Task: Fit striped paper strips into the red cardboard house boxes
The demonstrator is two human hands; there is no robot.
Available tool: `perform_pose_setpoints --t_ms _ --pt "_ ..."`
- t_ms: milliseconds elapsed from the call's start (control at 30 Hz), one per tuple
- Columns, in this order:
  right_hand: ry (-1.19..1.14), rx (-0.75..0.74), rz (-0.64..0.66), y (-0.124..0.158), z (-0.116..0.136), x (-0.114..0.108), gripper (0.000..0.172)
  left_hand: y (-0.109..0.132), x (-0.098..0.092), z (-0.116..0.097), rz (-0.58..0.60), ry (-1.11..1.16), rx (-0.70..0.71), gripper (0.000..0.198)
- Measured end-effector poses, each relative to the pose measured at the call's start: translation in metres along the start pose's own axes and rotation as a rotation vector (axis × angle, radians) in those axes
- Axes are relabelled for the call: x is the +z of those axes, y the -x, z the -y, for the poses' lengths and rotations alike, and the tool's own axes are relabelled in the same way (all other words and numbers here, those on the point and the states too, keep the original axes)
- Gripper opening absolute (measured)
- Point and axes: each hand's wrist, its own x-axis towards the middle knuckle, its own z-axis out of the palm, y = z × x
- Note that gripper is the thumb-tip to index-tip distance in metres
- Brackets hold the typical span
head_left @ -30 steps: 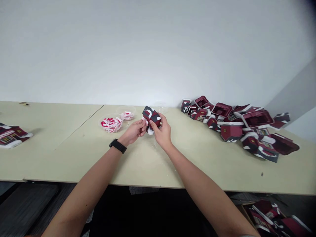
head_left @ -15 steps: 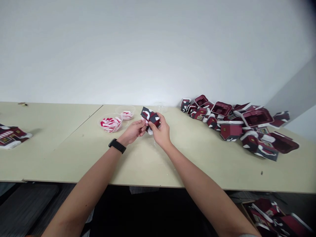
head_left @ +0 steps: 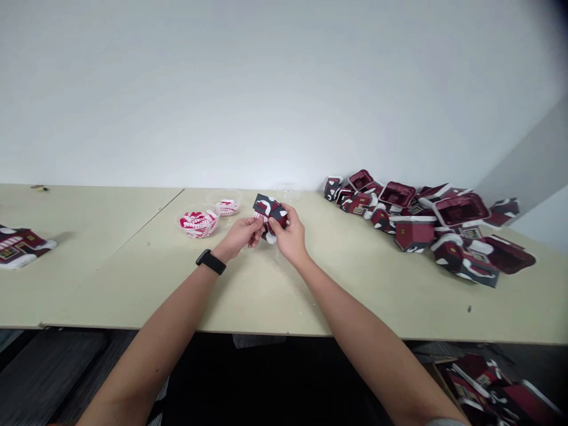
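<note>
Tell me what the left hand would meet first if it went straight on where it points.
The dark-roofed model house in the right hand; the left hand seems right up against it, though depth there is unclear.

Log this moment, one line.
right hand: holding house model | left hand: at its left side | striped pieces: in clear bowls

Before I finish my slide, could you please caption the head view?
Right hand holds a model house, left hand at its edge, near bowls of red-and-white pieces.
</note>
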Motion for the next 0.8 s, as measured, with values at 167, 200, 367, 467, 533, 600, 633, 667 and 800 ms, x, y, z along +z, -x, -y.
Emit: perform_pose_setpoints --t_ms 167,200,367,467,533,600,633,667,800 --pt "-0.147 0.161 0.034 -0.004 -0.012 0.003 0.049 -0.001 -0.009 -0.002 -0.224 -0.522 0.165 0.063" --pt "-0.165 0.183 0.045 -0.005 -0.014 0.004 0.049 -0.001 -0.011 -0.002 -0.267 -0.572 0.196 0.064" --pt "-0.194 0.245 0.073 -0.005 -0.017 0.004 0.052 -0.001 -0.013 -0.002 -0.417 -0.456 0.308 0.044" --pt "-0.223 0.294 0.132 -0.005 -0.015 0.001 0.053 -0.004 -0.010 0.003 -0.265 -0.292 0.285 0.058" --pt "-0.214 0.315 0.181 -0.005 -0.014 -0.002 0.052 -0.005 -0.009 0.007 -0.134 -0.246 0.251 0.058" --pt "-0.165 0.322 0.212 -0.006 -0.012 -0.004 0.050 -0.006 -0.009 0.012 -0.068 -0.265 0.218 0.056" --pt "-0.140 0.321 0.220 -0.006 -0.012 -0.005 0.049 -0.006 -0.009 0.013 -0.059 -0.287 0.205 0.055" --pt "-0.118 0.318 0.225 -0.006 -0.012 -0.005 0.048 -0.006 -0.010 0.014 -0.058 -0.309 0.199 0.055" --pt "-0.066 0.278 0.240 -0.006 -0.012 -0.006 0.047 -0.005 -0.013 0.014 -0.068 -0.359 0.208 0.058"
